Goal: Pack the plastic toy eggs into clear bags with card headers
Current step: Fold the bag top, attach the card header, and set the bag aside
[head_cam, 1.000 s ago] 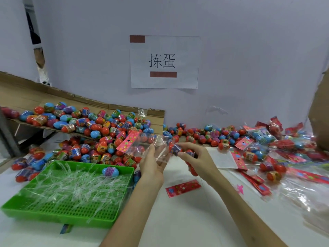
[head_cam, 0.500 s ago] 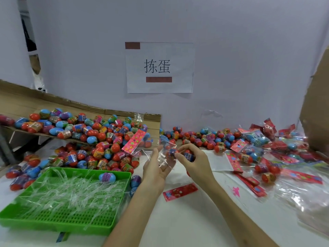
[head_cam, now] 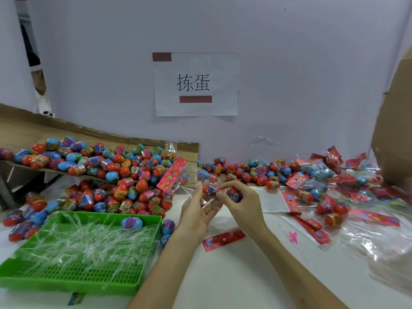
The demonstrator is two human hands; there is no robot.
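On the head camera you are mid-fill. Your left hand (head_cam: 198, 216) grips the clear bag (head_cam: 189, 182) near its mouth, with the card header (head_cam: 172, 175) pointing away from you. Your right hand (head_cam: 244, 207) pinches an egg (head_cam: 210, 189) at the opening and has a second egg (head_cam: 234, 195) tucked in the palm. The next move, I judge, is to slide the egg fully inside.

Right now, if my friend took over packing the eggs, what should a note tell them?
Left hand holds the clear bag at its mouth, pink card header pointing away.
Right hand pinches a red egg at the bag's mouth and cups a second egg in the palm.
Done: packed bags lie at the right.
Left: slip both eggs in, then pack the loose eggs piled at the left.
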